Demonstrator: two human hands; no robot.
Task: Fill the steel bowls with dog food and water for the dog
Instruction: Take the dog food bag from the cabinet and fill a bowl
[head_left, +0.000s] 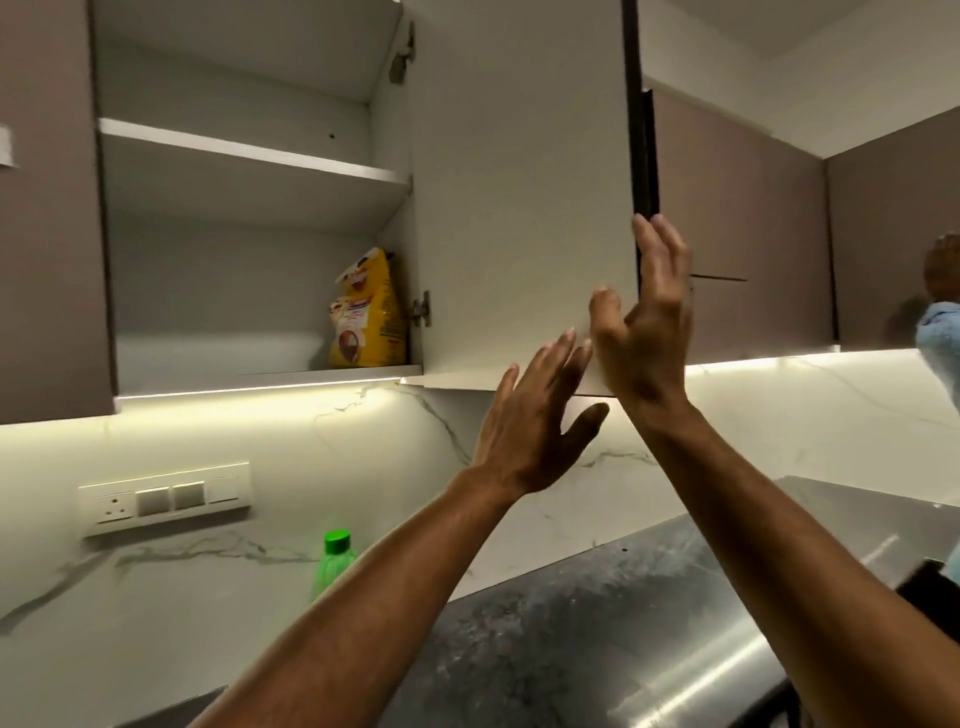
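A yellow dog food bag (370, 312) stands upright on the bottom shelf of an open wall cabinet, at its right side against the wall. The cabinet door (519, 208) is swung open towards me. My right hand (644, 322) is raised with fingers spread, its palm against the door's free edge near the lower corner. My left hand (535, 421) is raised just below and left of it, fingers apart, holding nothing. No steel bowls are in view.
A green plastic bottle (332, 564) stands against the marble backsplash below the cabinet. A switch panel (166, 499) is on the wall at left. A steel chimney hood (649, 613) fills the lower right. A person's sleeve (940, 332) shows at the right edge.
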